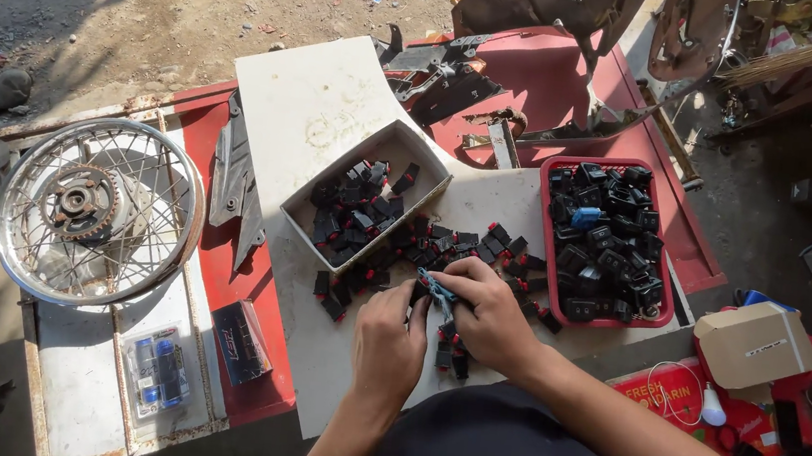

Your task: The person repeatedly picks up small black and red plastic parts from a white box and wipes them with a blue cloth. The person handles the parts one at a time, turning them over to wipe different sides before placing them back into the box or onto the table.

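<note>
Blue cloth scrap [436, 292] pinched between both hands over white bench panel [317, 113]; right hand [490, 312] grip closed on it, left hand [390, 342] grip curled, contents unclear. Loose black plastic switches [444, 247] scattered between white cardboard box [365, 204] and red plastic tray [606, 241].

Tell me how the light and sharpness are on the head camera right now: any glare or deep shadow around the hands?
Head view: hard sunlight, sharp focus throughout; the white panel glares near washout; the left hand and right hand are well lit, casting short shadows on it; the ground at upper left is dappled with shade, the right edge dark; slight wide-angle bending at the frame edges.
</note>
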